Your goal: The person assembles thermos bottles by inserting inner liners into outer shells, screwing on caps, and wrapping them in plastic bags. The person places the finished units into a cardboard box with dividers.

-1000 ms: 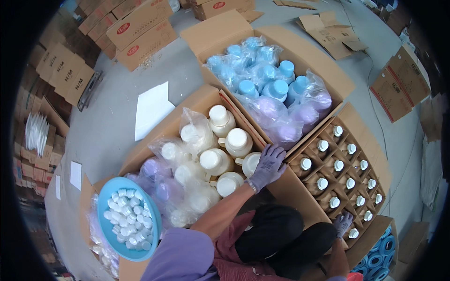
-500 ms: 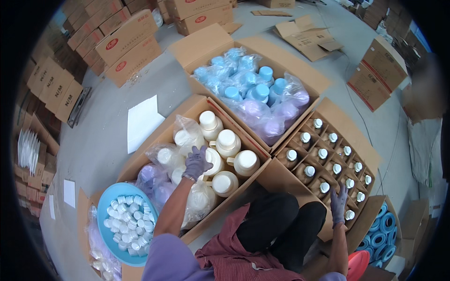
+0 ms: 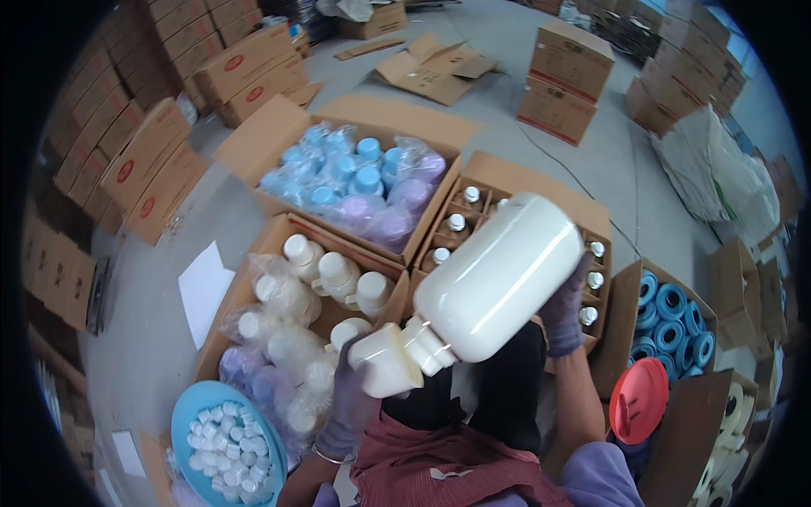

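Observation:
A large white vacuum flask (image 3: 503,275) lies tilted across my lap, its neck pointing down and to the left. My right hand (image 3: 564,308), in a grey-purple glove, grips it near the base, with part of the fingers hidden behind it. At the other end, my gloved left hand (image 3: 355,393) is closed round a cream cup lid (image 3: 386,362). The cup sits right beside the flask's white stopper (image 3: 427,346); whether the two touch I cannot tell. Left of my hands, a carton (image 3: 207,338) holds several cream flasks, some bagged, and purple ones in plastic.
A blue basin (image 3: 182,422) of small white caps stands at lower left. Beyond is a carton (image 3: 253,182) of bagged blue and purple flasks. A divided carton (image 3: 541,182) of silvery-necked bottles stands behind the flask. Blue rings (image 3: 669,334) and a red dish (image 3: 639,397) are at right.
A white flask is now in my hands, with a cup lid in the left one. Both hands have left the cartons for my lap. The view has swung to the right.

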The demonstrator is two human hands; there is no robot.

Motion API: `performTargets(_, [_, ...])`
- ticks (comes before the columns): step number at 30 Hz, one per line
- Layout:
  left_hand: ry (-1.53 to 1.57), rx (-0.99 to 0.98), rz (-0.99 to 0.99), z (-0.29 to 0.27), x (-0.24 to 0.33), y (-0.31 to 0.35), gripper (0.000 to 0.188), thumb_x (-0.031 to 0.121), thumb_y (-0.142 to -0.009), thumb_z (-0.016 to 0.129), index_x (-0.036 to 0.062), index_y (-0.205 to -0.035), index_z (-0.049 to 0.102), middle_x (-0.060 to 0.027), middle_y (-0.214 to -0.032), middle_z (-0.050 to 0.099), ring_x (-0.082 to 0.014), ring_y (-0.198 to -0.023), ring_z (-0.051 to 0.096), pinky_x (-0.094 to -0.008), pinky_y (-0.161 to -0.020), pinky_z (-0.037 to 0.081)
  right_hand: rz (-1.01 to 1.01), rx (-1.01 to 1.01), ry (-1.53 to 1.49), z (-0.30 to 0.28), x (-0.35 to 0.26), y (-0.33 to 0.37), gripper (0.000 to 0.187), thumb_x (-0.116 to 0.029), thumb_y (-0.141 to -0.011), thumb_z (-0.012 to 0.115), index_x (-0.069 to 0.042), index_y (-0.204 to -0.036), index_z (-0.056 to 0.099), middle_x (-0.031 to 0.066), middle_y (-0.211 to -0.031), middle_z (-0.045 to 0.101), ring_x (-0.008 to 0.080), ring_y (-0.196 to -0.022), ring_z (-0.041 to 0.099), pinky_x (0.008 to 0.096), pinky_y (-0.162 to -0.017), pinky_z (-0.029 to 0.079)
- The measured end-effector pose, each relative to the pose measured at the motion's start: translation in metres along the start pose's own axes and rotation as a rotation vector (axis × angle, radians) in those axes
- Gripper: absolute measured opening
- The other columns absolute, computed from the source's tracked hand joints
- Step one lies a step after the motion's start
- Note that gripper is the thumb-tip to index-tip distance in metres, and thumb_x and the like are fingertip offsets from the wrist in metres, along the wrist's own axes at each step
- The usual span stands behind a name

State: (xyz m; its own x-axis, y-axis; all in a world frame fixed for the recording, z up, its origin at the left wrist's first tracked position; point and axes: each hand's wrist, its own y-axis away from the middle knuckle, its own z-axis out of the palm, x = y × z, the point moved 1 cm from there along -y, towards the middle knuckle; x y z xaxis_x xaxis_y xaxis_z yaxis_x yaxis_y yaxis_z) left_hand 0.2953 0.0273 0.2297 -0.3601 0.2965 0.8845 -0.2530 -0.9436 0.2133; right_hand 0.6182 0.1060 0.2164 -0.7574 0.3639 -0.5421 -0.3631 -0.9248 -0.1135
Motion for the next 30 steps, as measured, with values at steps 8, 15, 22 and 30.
performTargets(8, [-0.192, -0.083, 0.084, 0.018, -0.021, -0.104, 0.049, 0.025, -0.098, 0.058, 0.0042, -0.139, 0.040, -0.0108, -0.126, 0.054, -0.0201, -0.114, 0.056, -0.0358, -0.097, 0.048, -0.096, -0.407, 0.721, -0.056, -0.077, 0.084, 0.029, -0.034, -0.083, 0.073, -0.006, -0.080, 0.066, 0.0215, -0.129, 0.060, 0.0344, -0.123, 0.056, 0.0458, -0.102, 0.045])
performTargets(15, [-0.221, -0.561, 0.047, 0.156, -0.050, -0.121, 0.072, 0.020, -0.087, 0.074, 0.0030, -0.146, 0.035, -0.0091, -0.137, 0.048, -0.0199, -0.123, 0.050, -0.0330, -0.104, 0.042, 0.325, -0.006, 0.709, -0.044, -0.081, 0.141, 0.077, -0.037, -0.080, 0.078, -0.009, -0.144, 0.045, 0.0162, -0.153, 0.036, 0.0295, -0.143, 0.033, 0.0437, -0.118, 0.025])
performTargets(22, [-0.813, -0.791, 0.110, 0.181, -0.066, -0.115, 0.071, 0.024, -0.088, 0.072, -0.0009, -0.146, 0.039, -0.0201, -0.135, 0.056, -0.0291, -0.127, 0.054, -0.0377, -0.108, 0.042, -0.135, 0.230, 1.133, -0.061, -0.120, 0.147, 0.019, -0.004, -0.089, 0.066, -0.001, -0.108, 0.065, 0.0116, -0.127, 0.061, 0.0249, -0.115, 0.060, 0.0344, -0.097, 0.048])
performTargets(30, [-1.116, -1.249, 0.147, 0.194, -0.065, -0.111, 0.056, 0.035, -0.093, 0.064, 0.0021, -0.138, 0.053, -0.0169, -0.135, 0.057, -0.0304, -0.128, 0.052, -0.0391, -0.110, 0.038, -0.001, 0.492, 1.071, -0.177, -0.119, 0.184, 0.055, -0.010, -0.094, 0.064, -0.001, -0.143, 0.042, 0.0113, -0.134, 0.054, 0.0206, -0.125, 0.052, 0.0351, -0.105, 0.044])
